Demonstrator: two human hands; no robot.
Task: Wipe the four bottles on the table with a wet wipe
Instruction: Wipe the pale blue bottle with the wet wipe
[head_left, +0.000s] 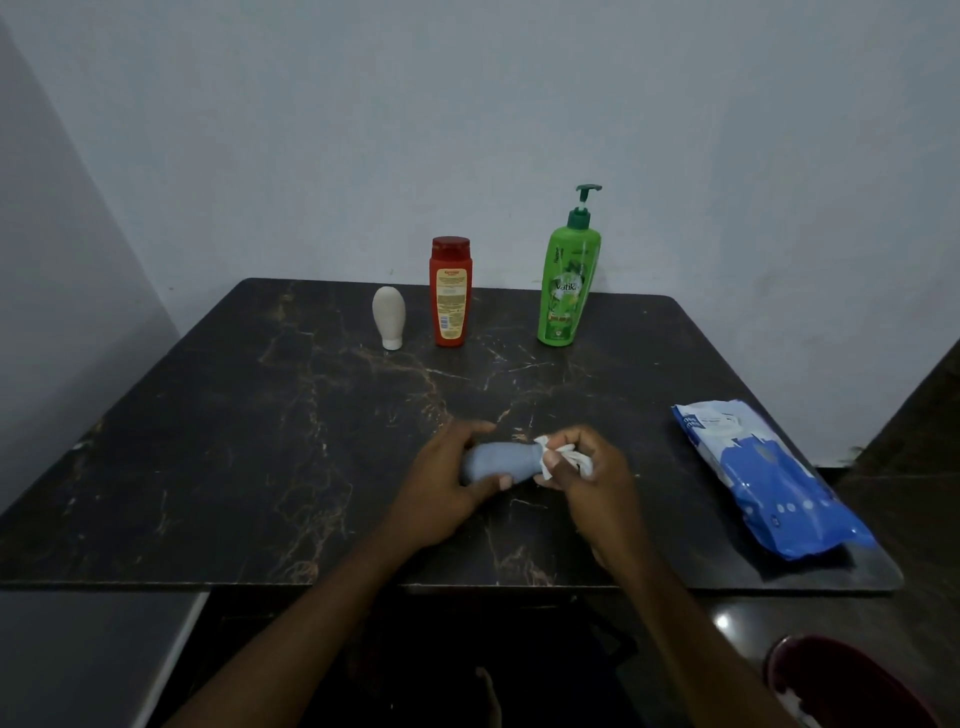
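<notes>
Three upright bottles (388, 317) (450, 291) (569, 280) — one grey bottle (493, 462), one wipe (571, 458) — two hands (441, 493) (597, 488).

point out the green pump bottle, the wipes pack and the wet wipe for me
green pump bottle (567, 291), head view, on the label at mid body
wipes pack (769, 480), head view, on the blue middle of the wrapper
wet wipe (576, 461), head view, on the white bunched folds

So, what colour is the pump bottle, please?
The pump bottle is green; the head view shows it best.
</notes>
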